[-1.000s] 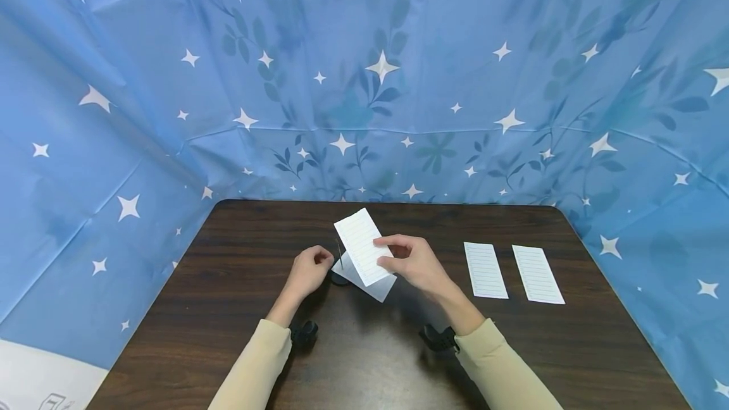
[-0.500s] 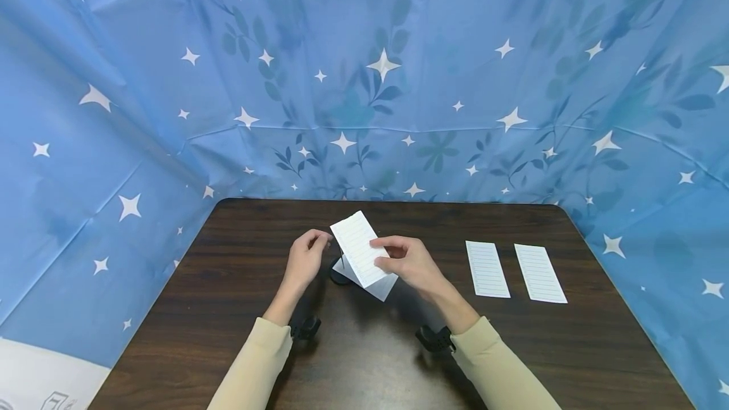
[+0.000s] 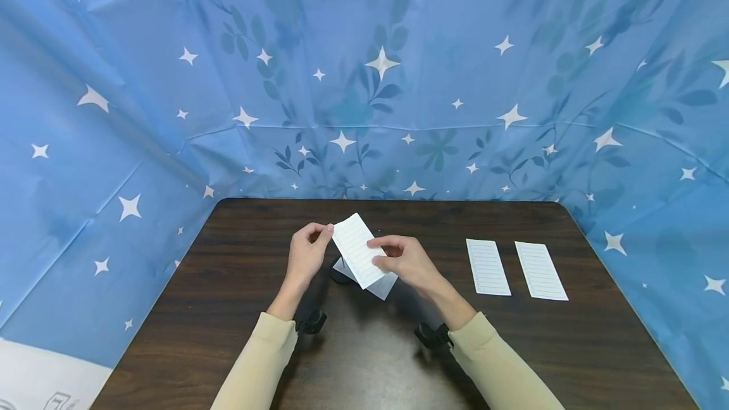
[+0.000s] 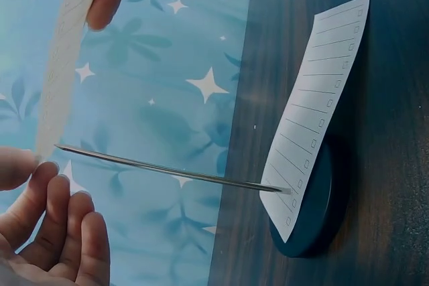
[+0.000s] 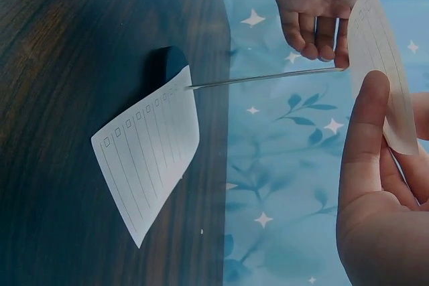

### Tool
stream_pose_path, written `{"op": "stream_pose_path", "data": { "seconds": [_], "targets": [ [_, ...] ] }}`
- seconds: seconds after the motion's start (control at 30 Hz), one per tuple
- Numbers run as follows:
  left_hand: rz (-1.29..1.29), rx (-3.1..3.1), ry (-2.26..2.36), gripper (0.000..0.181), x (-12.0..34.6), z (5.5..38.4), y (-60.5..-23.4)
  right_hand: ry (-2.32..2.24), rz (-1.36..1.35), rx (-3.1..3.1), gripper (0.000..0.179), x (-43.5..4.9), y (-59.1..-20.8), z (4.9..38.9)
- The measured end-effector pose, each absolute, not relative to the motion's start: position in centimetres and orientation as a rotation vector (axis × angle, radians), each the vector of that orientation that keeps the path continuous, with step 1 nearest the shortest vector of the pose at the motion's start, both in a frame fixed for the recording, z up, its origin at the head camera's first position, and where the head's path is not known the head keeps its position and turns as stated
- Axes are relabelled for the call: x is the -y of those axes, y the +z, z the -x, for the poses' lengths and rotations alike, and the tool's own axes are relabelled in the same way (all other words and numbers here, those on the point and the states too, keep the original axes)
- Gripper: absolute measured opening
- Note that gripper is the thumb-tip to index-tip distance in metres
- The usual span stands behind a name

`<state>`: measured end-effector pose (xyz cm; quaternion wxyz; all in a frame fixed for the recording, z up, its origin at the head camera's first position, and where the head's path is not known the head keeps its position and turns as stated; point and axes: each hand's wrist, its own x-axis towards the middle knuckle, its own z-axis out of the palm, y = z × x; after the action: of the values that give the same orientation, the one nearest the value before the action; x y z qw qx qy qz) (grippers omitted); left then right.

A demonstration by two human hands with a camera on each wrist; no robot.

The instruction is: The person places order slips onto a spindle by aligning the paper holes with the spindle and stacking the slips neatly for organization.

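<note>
My right hand [image 3: 411, 261] pinches a white checklist slip [image 3: 354, 247] by its right edge, thumb on the printed face. At the slip's left corner my left hand [image 3: 305, 252] pinches the paper between thumb and index finger, the other fingers curled. Below the raised slip stands a paper spike [image 4: 167, 171] with a round black base [image 4: 330, 199]. Its pointed tip is right at the held slip's pinched end in the left wrist view. Another checklist slip [image 4: 315, 105] is pierced near one end and sits tilted low on the spike, against the base.
Two more checklist slips, a nearer one [image 3: 488, 267] and an outer one [image 3: 541, 271], lie side by side at the right of the dark wooden table [image 3: 216, 309]. A blue star-patterned curtain [image 3: 364, 81] hangs behind. Each wrist wears a black camera.
My left hand has risen from beside the spike and now grips the held slip's left corner. The right hand has shifted the slip slightly left and down.
</note>
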<state>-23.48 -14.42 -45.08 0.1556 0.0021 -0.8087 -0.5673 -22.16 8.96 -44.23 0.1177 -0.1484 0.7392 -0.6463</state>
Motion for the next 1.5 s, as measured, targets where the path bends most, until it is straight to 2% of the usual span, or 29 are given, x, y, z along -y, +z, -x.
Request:
{"op": "stream_pose_path", "data": {
  "seconds": [0.8, 1.5],
  "targets": [
    [0.036, 2.366, -1.533, 0.016, 14.6, 24.0, -46.1, -1.804, 0.445, -2.289, 0.031, -8.9, -45.0, 22.0],
    [0.101, 2.552, -1.396, 0.011, 15.1, 24.2, -49.2, -1.69, 0.5, -2.376, 0.028, -8.7, -47.3, 22.0]
  ]
}}
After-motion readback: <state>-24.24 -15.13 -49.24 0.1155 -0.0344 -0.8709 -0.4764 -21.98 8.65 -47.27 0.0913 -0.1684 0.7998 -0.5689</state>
